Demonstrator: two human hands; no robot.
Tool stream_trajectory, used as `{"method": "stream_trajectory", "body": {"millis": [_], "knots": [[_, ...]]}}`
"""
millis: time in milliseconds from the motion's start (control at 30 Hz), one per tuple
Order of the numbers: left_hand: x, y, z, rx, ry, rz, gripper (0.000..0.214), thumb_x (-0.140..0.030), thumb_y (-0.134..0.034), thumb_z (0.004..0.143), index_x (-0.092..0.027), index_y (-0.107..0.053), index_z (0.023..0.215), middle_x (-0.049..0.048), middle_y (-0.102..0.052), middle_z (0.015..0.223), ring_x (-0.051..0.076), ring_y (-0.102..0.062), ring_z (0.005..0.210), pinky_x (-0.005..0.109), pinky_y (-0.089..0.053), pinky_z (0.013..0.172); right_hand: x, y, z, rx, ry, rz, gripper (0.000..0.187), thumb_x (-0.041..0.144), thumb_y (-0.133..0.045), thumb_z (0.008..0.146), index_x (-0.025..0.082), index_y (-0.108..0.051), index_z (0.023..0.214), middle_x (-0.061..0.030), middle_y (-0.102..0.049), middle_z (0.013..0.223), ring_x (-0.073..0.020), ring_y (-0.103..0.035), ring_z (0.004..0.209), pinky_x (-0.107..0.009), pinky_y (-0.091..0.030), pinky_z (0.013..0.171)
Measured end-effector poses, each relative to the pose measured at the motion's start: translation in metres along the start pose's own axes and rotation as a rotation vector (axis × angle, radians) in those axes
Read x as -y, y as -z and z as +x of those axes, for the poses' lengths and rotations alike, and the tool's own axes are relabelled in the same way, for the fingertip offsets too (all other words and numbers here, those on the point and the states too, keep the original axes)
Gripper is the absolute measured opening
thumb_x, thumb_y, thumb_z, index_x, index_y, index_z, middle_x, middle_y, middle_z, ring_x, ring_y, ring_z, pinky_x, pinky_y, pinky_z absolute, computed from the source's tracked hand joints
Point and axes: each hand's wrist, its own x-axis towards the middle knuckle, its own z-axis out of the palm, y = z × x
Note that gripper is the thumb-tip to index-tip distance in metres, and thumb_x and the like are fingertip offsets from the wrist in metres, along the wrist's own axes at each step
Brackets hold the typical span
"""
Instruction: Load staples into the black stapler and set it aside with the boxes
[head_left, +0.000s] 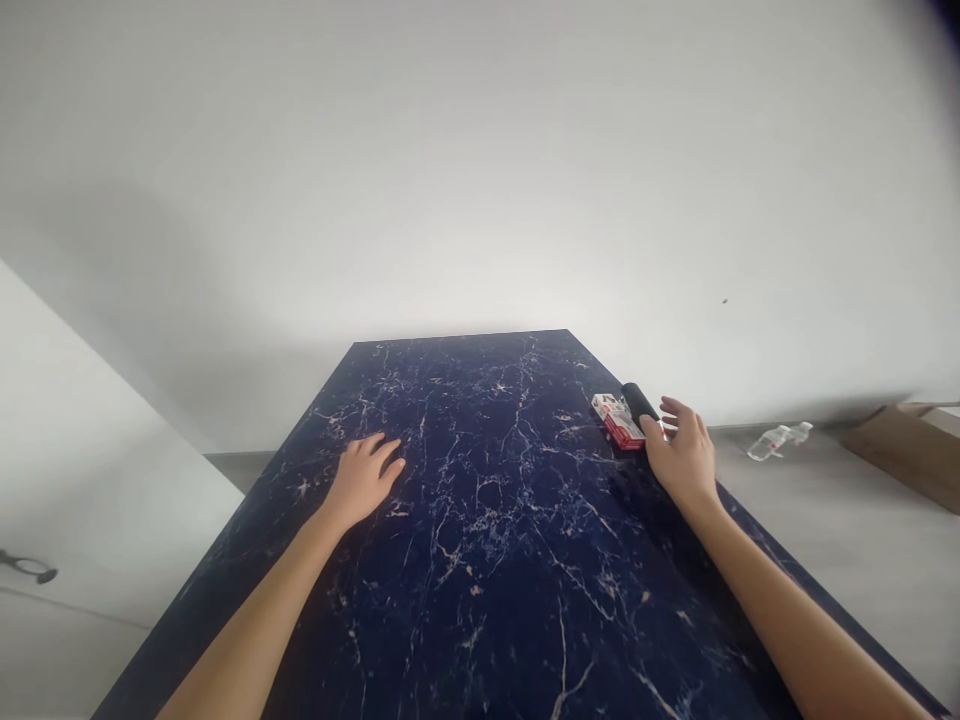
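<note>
My left hand rests on the dark blue marbled tabletop, its fingers spread and holding nothing. Over by the table's right edge is my right hand, thumb and fingers apart around the near end of a black cylindrical object. Whether the thumb touches that object, I cannot tell. Small red and white boxes lie just left of the black object, close against it; they look stacked, but the print is too blurred to read.
A pale wall stands behind the table's far edge. Clear plastic bottles lie on the floor to the right, near a brown cardboard box. On the lower left, a dark ring-shaped item shows beside a white surface.
</note>
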Motion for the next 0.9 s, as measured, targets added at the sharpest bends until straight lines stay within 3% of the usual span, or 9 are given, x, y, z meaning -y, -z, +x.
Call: {"method": "stream_trajectory", "body": {"millis": [100,233,400,500,633,700,767,833,900], "knots": [[-0.005,-0.002,-0.002,0.036,0.007,0.024,0.056,-0.057,-0.036,0.101,-0.026,-0.059,0.142,0.0116,-0.049,0.153,0.040,-0.038,0.141,0.062,-0.035,0.112,0.021,-0.002,-0.013,0.057,0.129,0.054,0.037,0.046,-0.056,0.090,0.022,-0.067,0.116,-0.0102,-0.070,0.112,-0.0246,-0.068,0.090,-0.038,-0.052,0.084],[-0.007,0.001,-0.003,0.049,0.008,0.027,0.057,-0.057,-0.036,0.101,-0.026,-0.058,0.143,0.0116,-0.048,0.153,0.040,-0.038,0.141,0.061,-0.035,0.112,0.030,-0.007,-0.027,0.415,0.282,0.075,0.027,0.045,-0.054,0.092,0.024,-0.071,0.091,-0.0024,-0.073,0.083,-0.0201,-0.065,0.070,-0.032,-0.050,0.070],[-0.005,-0.001,-0.003,0.035,0.009,0.005,0.055,-0.056,-0.038,0.101,-0.027,-0.059,0.142,0.0116,-0.048,0.153,0.040,-0.038,0.141,0.063,-0.035,0.112,0.025,-0.017,-0.032,0.714,0.388,0.027,0.028,0.044,-0.049,0.096,0.025,-0.069,0.093,0.0000,-0.073,0.079,-0.0193,-0.064,0.065,-0.032,-0.048,0.064],[-0.010,-0.002,-0.001,-0.008,0.027,-0.001,0.050,-0.052,-0.043,0.100,-0.024,-0.063,0.137,0.0128,-0.052,0.148,0.041,-0.041,0.138,0.063,-0.036,0.111,0.037,-0.032,-0.038,0.698,0.431,-0.028,0.026,0.041,-0.049,0.097,0.025,-0.069,0.094,-0.0011,-0.073,0.084,-0.0208,-0.066,0.072,-0.034,-0.050,0.069],[-0.032,0.005,0.001,-0.066,-0.065,-0.081,0.040,-0.044,-0.046,0.102,-0.024,-0.068,0.130,0.0092,-0.062,0.138,0.035,-0.043,0.137,0.058,-0.034,0.116,0.088,-0.063,-0.066,0.635,0.543,0.007,0.028,0.037,-0.047,0.098,0.024,-0.069,0.108,-0.0071,-0.073,0.105,-0.0257,-0.068,0.093,-0.042,-0.054,0.085],[-0.048,0.010,-0.002,-0.048,-0.142,-0.159,0.047,-0.045,-0.044,0.103,-0.027,-0.054,0.145,0.0067,-0.055,0.148,0.032,-0.038,0.143,0.056,-0.033,0.118,0.118,-0.072,-0.084,0.520,0.626,0.076,0.042,0.038,-0.049,0.099,0.020,-0.057,0.136,-0.0148,-0.061,0.135,-0.0331,-0.059,0.121,-0.050,-0.051,0.098],[-0.065,0.015,-0.010,-0.013,-0.216,-0.233,0.062,-0.048,-0.042,0.104,-0.031,-0.025,0.161,0.0046,-0.036,0.163,0.031,-0.029,0.150,0.055,-0.031,0.120,0.141,-0.074,-0.099,0.424,0.688,0.142,0.053,0.036,-0.048,0.100,0.017,-0.044,0.149,-0.0179,-0.043,0.155,-0.0364,-0.045,0.137,-0.056,-0.046,0.106],[-0.080,0.020,-0.018,0.023,-0.295,-0.278,0.072,-0.050,-0.042,0.104,-0.035,-0.004,0.163,0.0026,-0.018,0.169,0.030,-0.020,0.154,0.055,-0.027,0.123,0.151,-0.070,-0.108,0.447,0.809,0.201,0.057,0.036,-0.049,0.100,0.018,-0.039,0.152,-0.0177,-0.029,0.163,-0.0373,-0.038,0.143,-0.057,-0.043,0.110],[-0.091,0.024,-0.027,0.088,-0.356,-0.294,0.074,-0.051,-0.043,0.104,-0.037,-0.001,0.163,0.0011,-0.012,0.170,0.030,-0.015,0.156,0.055,-0.025,0.124,0.151,-0.063,-0.112,0.567,0.939,0.235,0.056,0.037,-0.050,0.099,0.020,-0.040,0.152,-0.0162,-0.028,0.164,-0.0369,-0.037,0.144,-0.057,-0.042,0.112]]}}
